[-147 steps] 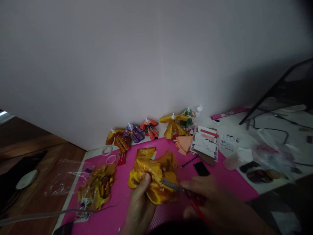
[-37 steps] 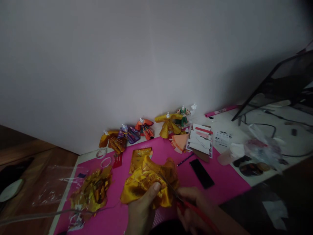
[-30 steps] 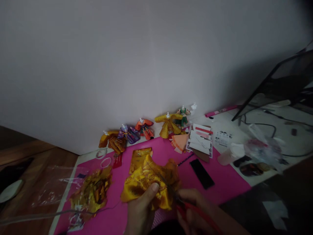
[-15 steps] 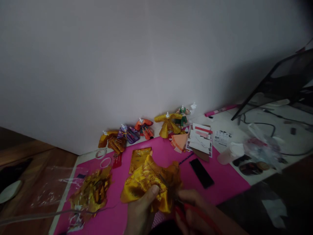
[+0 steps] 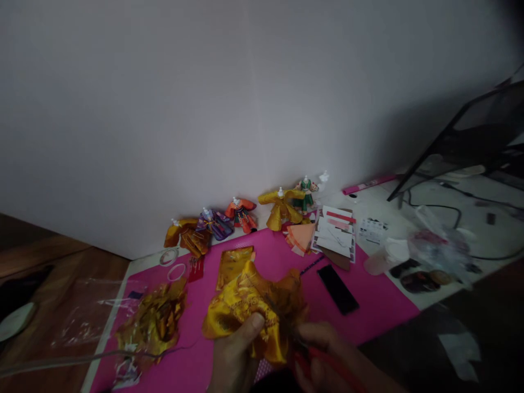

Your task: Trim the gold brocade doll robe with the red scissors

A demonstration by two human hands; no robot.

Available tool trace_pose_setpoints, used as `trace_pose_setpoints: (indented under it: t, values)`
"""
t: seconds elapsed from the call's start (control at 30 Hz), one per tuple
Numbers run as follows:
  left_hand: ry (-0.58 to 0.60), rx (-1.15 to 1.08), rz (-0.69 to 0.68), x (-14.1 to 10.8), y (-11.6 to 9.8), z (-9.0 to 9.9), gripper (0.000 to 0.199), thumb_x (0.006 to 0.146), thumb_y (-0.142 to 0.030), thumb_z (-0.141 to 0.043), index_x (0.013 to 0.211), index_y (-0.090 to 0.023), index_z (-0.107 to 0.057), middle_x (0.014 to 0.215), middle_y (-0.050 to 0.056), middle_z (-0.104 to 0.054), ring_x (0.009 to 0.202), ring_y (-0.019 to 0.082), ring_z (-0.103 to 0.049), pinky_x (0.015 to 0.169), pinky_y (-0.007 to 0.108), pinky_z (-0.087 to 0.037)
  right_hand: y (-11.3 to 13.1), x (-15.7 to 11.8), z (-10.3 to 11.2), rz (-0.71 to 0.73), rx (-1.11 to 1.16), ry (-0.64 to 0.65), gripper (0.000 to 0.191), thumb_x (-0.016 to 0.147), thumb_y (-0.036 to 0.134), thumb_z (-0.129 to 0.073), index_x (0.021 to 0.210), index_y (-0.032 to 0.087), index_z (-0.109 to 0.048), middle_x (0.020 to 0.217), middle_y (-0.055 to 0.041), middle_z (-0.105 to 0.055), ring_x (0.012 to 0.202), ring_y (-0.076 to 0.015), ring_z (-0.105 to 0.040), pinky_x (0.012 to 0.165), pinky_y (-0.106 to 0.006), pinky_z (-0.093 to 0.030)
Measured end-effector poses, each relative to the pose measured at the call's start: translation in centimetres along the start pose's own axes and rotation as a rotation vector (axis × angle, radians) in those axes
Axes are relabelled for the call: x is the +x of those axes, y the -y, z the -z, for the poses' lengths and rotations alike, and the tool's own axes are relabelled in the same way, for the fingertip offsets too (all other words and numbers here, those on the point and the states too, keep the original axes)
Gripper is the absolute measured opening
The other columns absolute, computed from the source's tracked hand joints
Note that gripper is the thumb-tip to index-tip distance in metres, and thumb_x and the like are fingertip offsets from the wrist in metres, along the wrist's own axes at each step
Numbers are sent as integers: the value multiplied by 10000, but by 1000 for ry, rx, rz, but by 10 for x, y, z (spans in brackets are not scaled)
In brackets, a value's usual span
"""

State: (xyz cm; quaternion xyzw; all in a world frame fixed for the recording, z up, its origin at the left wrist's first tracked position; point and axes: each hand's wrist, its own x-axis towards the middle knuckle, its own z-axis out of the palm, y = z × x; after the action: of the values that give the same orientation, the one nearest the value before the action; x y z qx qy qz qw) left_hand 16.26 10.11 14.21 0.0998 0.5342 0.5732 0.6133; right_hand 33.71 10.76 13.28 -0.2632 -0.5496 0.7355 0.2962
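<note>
A piece of shiny yellow patterned fabric (image 5: 233, 305) is pinched in my left hand (image 5: 239, 346), with the thumb on top. My right hand (image 5: 327, 355) is closed around red-handled scissors (image 5: 303, 363), at the right side of the fabric. Their dark blades reach up into the cloth, partly hidden by it. Behind the held fabric, a flat yellow piece (image 5: 231, 262) lies on the pink mat (image 5: 196, 322). A heap of yellow scraps (image 5: 159, 319) sits on the mat's left part.
Small dressed doll forms (image 5: 281, 207) stand in a row along the wall. A black phone (image 5: 338, 289) lies on the mat at right, near papers (image 5: 335, 232). Farther right are a jar (image 5: 387, 256), a plastic bag (image 5: 442, 245) and a black-framed screen (image 5: 462, 131).
The scissor blades have moved up and left against the fabric, and the fabric has shifted slightly. My left hand stays in nearly the same place.
</note>
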Motion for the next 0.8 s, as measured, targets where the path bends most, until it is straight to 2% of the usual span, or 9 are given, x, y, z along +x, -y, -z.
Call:
trace_pose_setpoints:
  t: [0.13,0.23,0.37,0.5,0.6,0.8]
  values:
    - [-4,23,7,2,1,2,341,461,-347,-981,651,-165,-764,617,55,-768,763,324,-778,720,415,-655,0,0,0,-3,-20,-16,761,862,817,-457,975,111,-716,742,15,-444,660,-122,-368,653,-264,-386]
    - [-25,8,-18,2,0,2,341,446,-316,-981,671,-174,-767,638,51,-777,764,323,-776,710,412,-654,-16,4,-4,1,21,-28,734,849,808,-498,914,110,-717,738,18,-430,656,-117,-358,653,-258,-388]
    - [-32,3,-29,0,-1,-2,365,451,-307,-976,725,-164,-782,701,74,-797,788,341,-773,728,431,-651,-36,8,-10,31,78,-92,785,754,889,-510,827,135,-716,690,29,-429,630,-114,-381,649,-261,-421]
    - [-6,-45,-24,-5,-2,-8,432,431,-318,-978,787,-155,-797,799,105,-817,826,362,-771,758,451,-645,-34,7,-4,2,26,-27,763,783,865,-513,838,132,-719,667,35,-409,617,-111,-379,611,-244,-410]
    - [18,-62,-30,-7,-1,-10,436,444,-327,-970,813,-164,-805,792,100,-816,824,356,-771,753,444,-646,-30,4,1,-19,32,16,696,825,805,-545,865,132,-717,659,40,-406,599,-104,-360,605,-236,-404]
    - [-1,-9,-80,-6,0,-6,489,474,-351,-957,904,-178,-802,763,85,-812,796,340,-773,717,403,-648,-36,3,-2,-10,25,-17,669,843,775,-549,918,139,-742,617,47,-409,556,-98,-334,570,-238,-382]
